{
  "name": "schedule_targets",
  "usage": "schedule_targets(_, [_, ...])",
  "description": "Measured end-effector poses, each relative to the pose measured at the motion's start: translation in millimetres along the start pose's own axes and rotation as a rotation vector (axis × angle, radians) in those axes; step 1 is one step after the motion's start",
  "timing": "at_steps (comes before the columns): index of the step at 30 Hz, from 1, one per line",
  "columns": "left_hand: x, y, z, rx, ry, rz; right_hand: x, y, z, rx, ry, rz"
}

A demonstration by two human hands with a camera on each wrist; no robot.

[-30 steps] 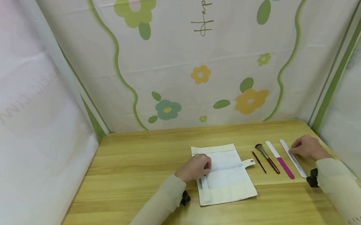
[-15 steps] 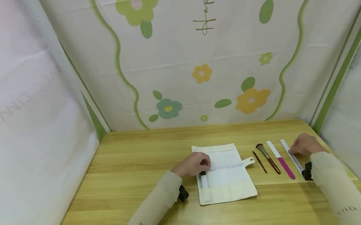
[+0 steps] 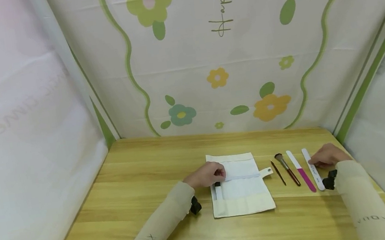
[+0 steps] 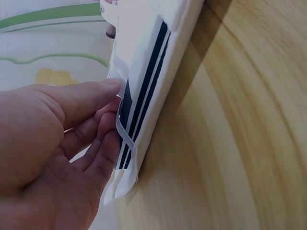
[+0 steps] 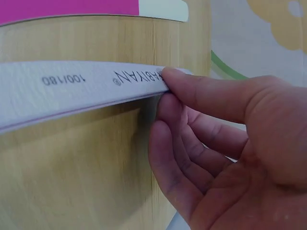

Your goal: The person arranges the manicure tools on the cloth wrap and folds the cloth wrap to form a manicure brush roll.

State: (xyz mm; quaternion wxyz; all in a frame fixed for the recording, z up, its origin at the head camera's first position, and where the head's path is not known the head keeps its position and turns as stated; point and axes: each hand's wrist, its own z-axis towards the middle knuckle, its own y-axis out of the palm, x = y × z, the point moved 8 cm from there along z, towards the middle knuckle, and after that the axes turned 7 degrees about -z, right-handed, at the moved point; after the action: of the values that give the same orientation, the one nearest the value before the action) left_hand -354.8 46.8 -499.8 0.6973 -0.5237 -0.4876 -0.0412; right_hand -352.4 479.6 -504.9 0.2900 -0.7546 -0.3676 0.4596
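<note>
My right hand [image 3: 328, 155] pinches a white nail file [image 5: 91, 88] between thumb and fingers near its far end. In the right wrist view the file is tilted, with printed lettering on its face and a shadow on the wood under it. With thumb and fingertips, my left hand [image 3: 207, 174] pinches the elastic band [image 4: 125, 132] of a white fabric roll pouch [image 3: 245, 194], which lies unfolded. Slim black-and-white strips [image 4: 148, 67] sit under that band, along the pouch's left side. A snap tab [image 3: 267, 172] sticks out to the right of the pouch.
Between pouch and right hand lie a thin dark brown stick [image 3: 279, 173], a makeup brush [image 3: 290, 172] and a white-and-pink nail file [image 3: 307, 179], side by side. The wooden table [image 3: 141, 176] is enclosed by printed fabric walls [image 3: 176, 56].
The white file's near end has swung left and its lettered face has turned. My left hand has shifted a little, uncovering the dark end of a strip in the pouch. The head view has drifted slightly.
</note>
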Motion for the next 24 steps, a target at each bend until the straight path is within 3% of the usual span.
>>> schedule_targets(3, [0.2, 0.0, 0.0, -0.008, 0.003, -0.008, 4.2, 3.1, 0.6, -0.023, 0.025, 0.111])
schedule_targets(9, [-0.4, -0.1, -0.9, -0.010, -0.007, -0.027, -5.8, -2.1, -0.2, -0.034, -0.024, 0.158])
schedule_targets(18, [-0.3, 0.2, -1.8, -0.010, -0.012, -0.049, -44.9, -6.3, 3.7, -0.030, -0.136, 0.195])
schedule_targets(24, [-0.9, -0.3, -1.9, -0.010, -0.008, -0.054, -88.5, 2.6, 2.4, -0.017, -0.178, 0.212])
